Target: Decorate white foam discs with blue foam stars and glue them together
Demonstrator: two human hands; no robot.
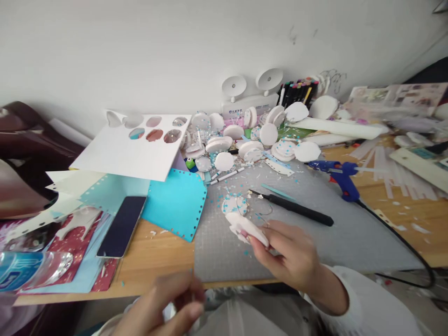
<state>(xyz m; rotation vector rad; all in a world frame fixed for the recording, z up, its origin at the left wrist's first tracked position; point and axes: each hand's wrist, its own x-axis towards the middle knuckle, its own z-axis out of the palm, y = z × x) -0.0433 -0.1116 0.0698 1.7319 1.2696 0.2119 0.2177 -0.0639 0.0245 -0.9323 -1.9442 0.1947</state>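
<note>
My right hand (pixel 290 252) pinches a white foam piece (pixel 250 228) between thumb and fingers, above the grey cutting mat (pixel 315 245). Its far end overlaps a white disc dotted with blue bits (pixel 234 204) lying on the mat. Low at the table's front edge, my left hand (pixel 171 298) is blurred, its fingers bent and the thumb apart from them; I see nothing held in it. Just beyond my right hand lies a black-handled tool (pixel 301 209), with a thin blue strip (pixel 278 190) beside it.
A blue glue gun (pixel 336 175) with a black cord lies right, near translucent glue sticks (pixel 385 168). Many white discs (pixel 224 161) pile at the back. Left are a holed white board (pixel 133 154), blue punched sheet (pixel 178 200), phone (pixel 122 226) and bottle (pixel 31 269).
</note>
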